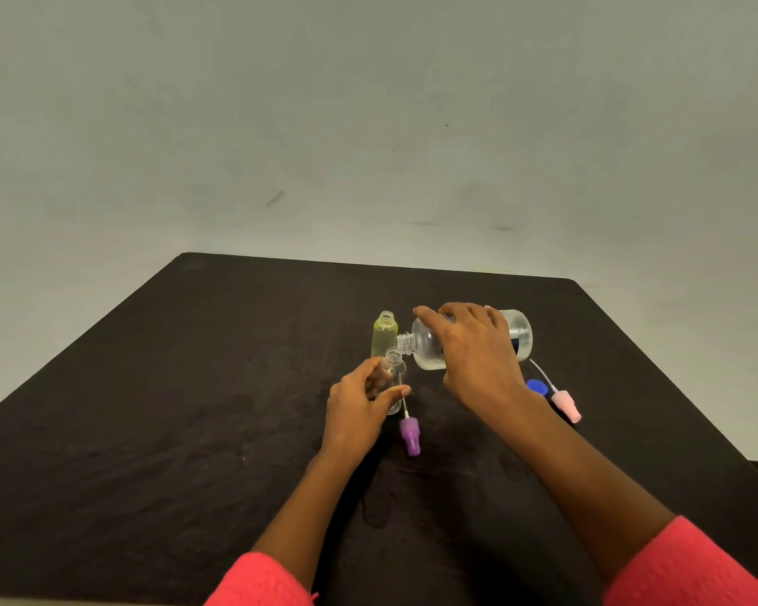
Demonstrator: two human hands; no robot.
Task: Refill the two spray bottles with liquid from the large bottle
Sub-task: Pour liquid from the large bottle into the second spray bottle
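My right hand (473, 347) grips the large clear bottle (425, 347), tipped on its side with its open neck pointing left over the mouth of a small clear spray bottle (394, 369). That small bottle stands upright on the black table, held by my left hand (359, 404). Just behind it stands a yellow-green spray bottle (384, 334), open and uncapped, touched by neither hand. A purple spray head with its tube (410, 435) lies on the table in front of the clear bottle.
A pink spray head with tube (565, 404) and a blue cap (538, 387) lie to the right of my right wrist. The dark table (193, 430) ends at a pale wall behind. Damp patches mark the tabletop near me.
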